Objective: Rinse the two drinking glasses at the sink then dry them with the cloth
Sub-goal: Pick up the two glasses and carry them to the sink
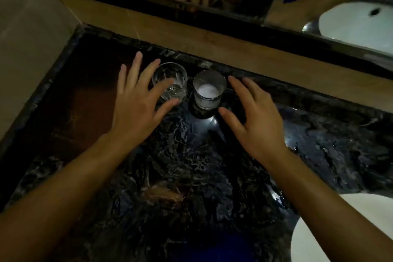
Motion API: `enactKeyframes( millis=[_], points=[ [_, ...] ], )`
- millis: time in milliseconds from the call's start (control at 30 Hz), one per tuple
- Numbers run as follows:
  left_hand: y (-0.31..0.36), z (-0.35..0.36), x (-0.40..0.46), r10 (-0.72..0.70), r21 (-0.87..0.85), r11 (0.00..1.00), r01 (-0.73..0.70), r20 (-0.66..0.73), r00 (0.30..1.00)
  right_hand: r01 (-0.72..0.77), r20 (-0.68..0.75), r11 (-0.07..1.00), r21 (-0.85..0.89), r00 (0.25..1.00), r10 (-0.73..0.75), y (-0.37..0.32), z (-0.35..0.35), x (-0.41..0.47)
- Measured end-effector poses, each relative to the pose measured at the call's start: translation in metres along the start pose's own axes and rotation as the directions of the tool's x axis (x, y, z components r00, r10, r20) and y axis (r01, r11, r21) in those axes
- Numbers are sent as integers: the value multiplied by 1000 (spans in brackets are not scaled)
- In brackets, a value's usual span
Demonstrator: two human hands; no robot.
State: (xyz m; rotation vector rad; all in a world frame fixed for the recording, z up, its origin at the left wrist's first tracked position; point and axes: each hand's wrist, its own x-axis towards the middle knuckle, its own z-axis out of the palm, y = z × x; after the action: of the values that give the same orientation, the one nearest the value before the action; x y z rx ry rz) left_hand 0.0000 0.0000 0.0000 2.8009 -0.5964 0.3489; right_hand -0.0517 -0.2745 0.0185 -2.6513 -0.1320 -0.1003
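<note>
Flanking two glasses (170, 81), sink (314, 229) near mirror (350, 21).

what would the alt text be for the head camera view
Two open hands, left hand and right hand, reach for two upright glasses, a cut-pattern glass and a plain glass, side by side on a dark marble counter. A white sink shows at lower right.

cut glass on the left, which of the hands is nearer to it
Left. The left hand reaches over the cut glass, fingers spread across its rim. The right hand is off to the right, past the plain glass that stands between.
</note>
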Motion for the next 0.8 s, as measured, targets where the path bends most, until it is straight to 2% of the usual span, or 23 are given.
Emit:
enactKeyframes(
  millis=[200, 333, 500, 667, 800],
  points=[
    [-1, 10, 3, 43, -3, 999, -44, -21, 999, 40, -49, 996, -81, 998, -44, -1, 23, 16],
    [-10, 15, 4, 53, -18, 998, -55, -65, 996, 48, -54, 997, -54, 997, -51, -1, 27, 22],
    [-10, 18, 6, -12, -218, 976, 11, -3, 1000, 35, -73, 999, -27, 997, -37, -4, 31, 26],
    [-4, 20, 6, -116, -407, 907, 113, 19, 993, -31, -94, 993, 111, 995, 41, -11, 38, 28],
    [-2, 21, 7, -197, -506, 841, 190, 39, 980, -150, -90, 947, 284, 979, 182, -17, 41, 26]
  ],
)
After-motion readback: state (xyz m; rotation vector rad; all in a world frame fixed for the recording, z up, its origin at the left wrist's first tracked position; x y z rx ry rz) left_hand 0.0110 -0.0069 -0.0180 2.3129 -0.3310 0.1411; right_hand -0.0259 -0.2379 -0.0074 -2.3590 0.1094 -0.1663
